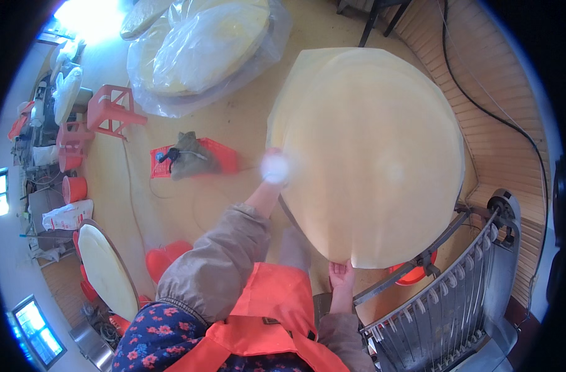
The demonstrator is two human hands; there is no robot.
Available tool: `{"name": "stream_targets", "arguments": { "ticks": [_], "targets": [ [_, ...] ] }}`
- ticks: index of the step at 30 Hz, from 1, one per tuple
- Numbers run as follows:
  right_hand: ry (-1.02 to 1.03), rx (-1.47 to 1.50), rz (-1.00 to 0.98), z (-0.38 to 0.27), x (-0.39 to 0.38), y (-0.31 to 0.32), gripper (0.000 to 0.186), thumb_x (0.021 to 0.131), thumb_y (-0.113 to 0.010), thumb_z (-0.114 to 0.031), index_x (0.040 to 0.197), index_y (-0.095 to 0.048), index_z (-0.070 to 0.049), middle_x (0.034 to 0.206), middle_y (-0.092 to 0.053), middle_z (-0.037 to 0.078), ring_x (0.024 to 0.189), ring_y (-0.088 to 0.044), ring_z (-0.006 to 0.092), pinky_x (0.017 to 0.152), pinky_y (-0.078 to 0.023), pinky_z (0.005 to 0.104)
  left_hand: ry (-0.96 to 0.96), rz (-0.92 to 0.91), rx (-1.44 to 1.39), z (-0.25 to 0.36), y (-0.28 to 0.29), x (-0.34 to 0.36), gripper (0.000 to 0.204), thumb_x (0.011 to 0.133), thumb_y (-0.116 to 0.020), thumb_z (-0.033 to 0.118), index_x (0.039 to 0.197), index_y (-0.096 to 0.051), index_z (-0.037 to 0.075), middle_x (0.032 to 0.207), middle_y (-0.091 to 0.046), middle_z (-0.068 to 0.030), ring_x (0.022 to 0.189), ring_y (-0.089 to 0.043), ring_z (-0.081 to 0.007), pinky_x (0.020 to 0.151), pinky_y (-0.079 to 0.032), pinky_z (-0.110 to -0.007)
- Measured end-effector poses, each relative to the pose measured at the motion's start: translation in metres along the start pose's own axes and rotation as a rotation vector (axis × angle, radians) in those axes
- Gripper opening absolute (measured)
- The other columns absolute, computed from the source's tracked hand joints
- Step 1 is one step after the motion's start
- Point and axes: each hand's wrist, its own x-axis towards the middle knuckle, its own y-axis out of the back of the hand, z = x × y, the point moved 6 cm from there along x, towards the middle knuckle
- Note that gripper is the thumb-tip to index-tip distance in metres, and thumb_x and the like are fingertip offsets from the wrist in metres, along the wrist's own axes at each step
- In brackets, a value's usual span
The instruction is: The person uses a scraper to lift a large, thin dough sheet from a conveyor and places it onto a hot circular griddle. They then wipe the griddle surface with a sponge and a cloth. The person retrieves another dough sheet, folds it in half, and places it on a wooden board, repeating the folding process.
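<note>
A large round pale yellow sheet [370, 136], with uneven, straight-cut edges in places, fills the upper right. My left hand [274, 170] is at its left edge, mostly hidden behind a whitish blur, so its fingers cannot be made out. My right hand [340, 273] grips the lower edge with curled fingers. Below the sheet at the right stands a metal frame [447, 279] with a row of thin rods. An orange apron [274, 291] is on my body.
Plastic-wrapped discs [205, 43] lie upper left. Left are pink stools [112, 108], a red crate [227, 158] with a sack [193, 161], and an upright pale disc [106, 270]. A red basin [410, 276] sits under the frame; a black cable [506, 124] hangs along the right wall.
</note>
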Motion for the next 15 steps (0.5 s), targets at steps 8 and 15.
{"name": "stream_targets", "arguments": {
  "ticks": [8,15],
  "targets": [
    [-0.007,0.025,0.077,0.002,0.003,0.012,0.021,0.086,-0.063,-0.026,0.098,-0.059,-0.008,0.093,-0.061,0.004,0.083,-0.056,0.0172,0.071,-0.049,0.0355,0.072,0.003,0.243,0.045,0.004,-0.013,0.021,0.071,-0.066,0.007,0.091,-0.065,0.001,0.084,-0.067,-0.0108,0.08,-0.063,-0.0211,0.07,-0.05,-0.033],
    [-0.012,0.046,-0.032,0.007,0.0,0.007,0.02,0.085,-0.065,-0.025,0.097,-0.059,-0.01,0.092,-0.061,0.004,0.079,-0.055,0.0163,0.067,-0.047,0.0317,0.037,-0.119,0.282,0.065,0.005,-0.029,0.024,0.071,-0.066,0.009,0.093,-0.063,0.0,0.084,-0.066,-0.0132,0.079,-0.063,-0.0243,0.07,-0.05,-0.035]
  ]
}}
